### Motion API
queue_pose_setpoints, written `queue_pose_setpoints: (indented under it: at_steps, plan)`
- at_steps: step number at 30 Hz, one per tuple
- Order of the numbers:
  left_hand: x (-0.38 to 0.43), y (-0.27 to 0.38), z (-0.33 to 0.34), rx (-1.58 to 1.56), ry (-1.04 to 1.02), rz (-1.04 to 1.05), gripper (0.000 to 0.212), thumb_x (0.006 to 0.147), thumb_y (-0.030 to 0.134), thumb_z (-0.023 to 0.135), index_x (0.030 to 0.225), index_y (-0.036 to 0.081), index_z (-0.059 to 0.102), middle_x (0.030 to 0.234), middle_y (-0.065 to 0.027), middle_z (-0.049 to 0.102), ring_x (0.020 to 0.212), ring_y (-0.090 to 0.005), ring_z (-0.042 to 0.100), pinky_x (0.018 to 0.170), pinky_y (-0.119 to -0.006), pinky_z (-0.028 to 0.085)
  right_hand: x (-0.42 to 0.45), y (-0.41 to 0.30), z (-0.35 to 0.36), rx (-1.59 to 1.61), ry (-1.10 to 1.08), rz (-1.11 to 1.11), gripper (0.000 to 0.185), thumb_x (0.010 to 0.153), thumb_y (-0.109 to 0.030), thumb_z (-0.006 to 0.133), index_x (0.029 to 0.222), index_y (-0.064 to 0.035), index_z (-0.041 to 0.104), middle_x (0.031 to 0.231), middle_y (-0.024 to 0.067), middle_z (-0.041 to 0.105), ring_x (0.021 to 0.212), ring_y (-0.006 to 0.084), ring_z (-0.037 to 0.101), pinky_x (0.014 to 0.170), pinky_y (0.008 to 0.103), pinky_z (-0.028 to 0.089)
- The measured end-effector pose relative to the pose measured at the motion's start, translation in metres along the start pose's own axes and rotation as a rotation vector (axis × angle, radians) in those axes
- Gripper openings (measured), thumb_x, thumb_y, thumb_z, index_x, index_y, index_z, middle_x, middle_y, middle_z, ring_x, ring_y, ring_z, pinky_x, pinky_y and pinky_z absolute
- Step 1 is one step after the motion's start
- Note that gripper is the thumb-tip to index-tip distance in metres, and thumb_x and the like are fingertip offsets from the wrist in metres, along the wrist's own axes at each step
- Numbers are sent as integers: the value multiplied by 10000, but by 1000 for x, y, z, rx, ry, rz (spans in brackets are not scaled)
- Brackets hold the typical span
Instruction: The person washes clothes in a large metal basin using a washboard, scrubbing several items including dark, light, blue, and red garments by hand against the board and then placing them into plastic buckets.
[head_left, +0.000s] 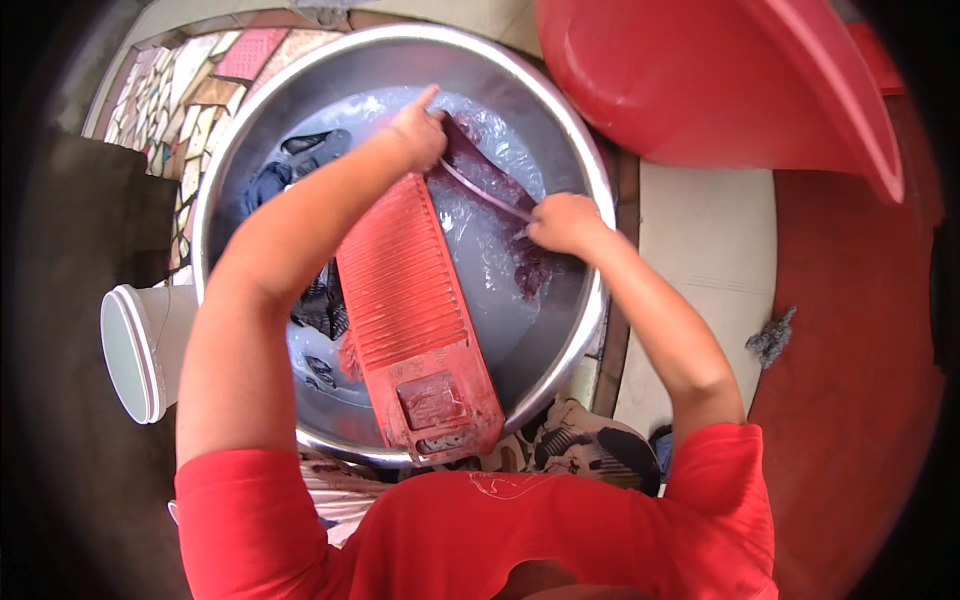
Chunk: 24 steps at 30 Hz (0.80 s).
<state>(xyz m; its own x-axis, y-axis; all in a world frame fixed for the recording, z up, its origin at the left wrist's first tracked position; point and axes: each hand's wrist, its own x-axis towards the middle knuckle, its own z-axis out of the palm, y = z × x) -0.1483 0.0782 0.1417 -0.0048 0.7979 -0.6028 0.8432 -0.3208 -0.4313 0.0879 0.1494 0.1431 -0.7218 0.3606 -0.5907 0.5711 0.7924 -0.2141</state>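
Note:
A dark maroon garment (484, 166) is stretched between my two hands over cloudy water. My left hand (420, 133) pinches its upper end, with the index finger pointing outward. Near the basin's right wall, my right hand (568, 223) grips the other end by a pale band (480, 193). Part of the cloth trails into the water below my right hand. A red ridged washboard (409, 292) leans in the round metal basin (225, 161), its lower end over the near rim. Dark wet clothes (319, 304) lie in the water left of the board, partly hidden by my left forearm.
A large red plastic tub (697, 82) stands at the upper right. A white bucket (139, 360) lies on its side left of the basin. A grey scouring pad (771, 337) rests at the edge of the red floor (847, 375). Broken-tile paving (195, 112) is at the upper left.

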Motion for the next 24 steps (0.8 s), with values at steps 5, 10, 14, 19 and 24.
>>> queue_pose_setpoints:
  at_steps: [5, 10, 14, 19, 24]
  plan:
    - [-113, -100, -52, 133, 475, -405, 242, 832, 335, 517, 869, 204, 718, 1029, 52, 638, 1179, -154, 488, 1115, -546, 91, -111, -10, -120, 420, 682, -378, 289, 780, -237, 609, 805, 50, 636, 739, 234, 601, 710, 351, 615, 677, 399, 486]
    - [-220, -153, -191, 201, 890, -556, 233, 787, 245, 502, 702, 71, 631, 750, -62, 620, 797, -220, 579, 1061, -544, 251, -189, -63, -255, 342, 1134, -395, 286, 808, -278, 648, 813, 7, 658, 691, 63, 623, 639, 131, 570, 611, 297, 457]
    - [-262, -149, -255, -30, 1187, -697, 274, 833, 224, 468, 763, 20, 638, 876, -157, 657, 897, -338, 618, 1010, -587, 304, -210, -85, -317, 436, 1471, -700, 257, 794, -221, 678, 744, 22, 610, 640, 55, 577, 585, 120, 513, 558, 297, 434]
    - [-262, -122, -272, -400, 1448, -413, 242, 777, 234, 548, 809, 15, 645, 785, -209, 631, 769, -356, 632, 696, -402, 495, -189, -97, -289, 423, 1320, -571, 438, 673, -185, 777, 984, 4, 534, 905, 105, 619, 829, 169, 592, 725, 295, 493]
    - [-183, -74, -194, -423, 914, 12, 237, 755, 194, 600, 952, 75, 654, 897, -124, 631, 909, -283, 574, 822, -417, 430, -11, -61, -163, 745, 978, -750, 329, 781, -108, 689, 1084, -8, 610, 940, 50, 641, 789, 115, 592, 732, 273, 484]
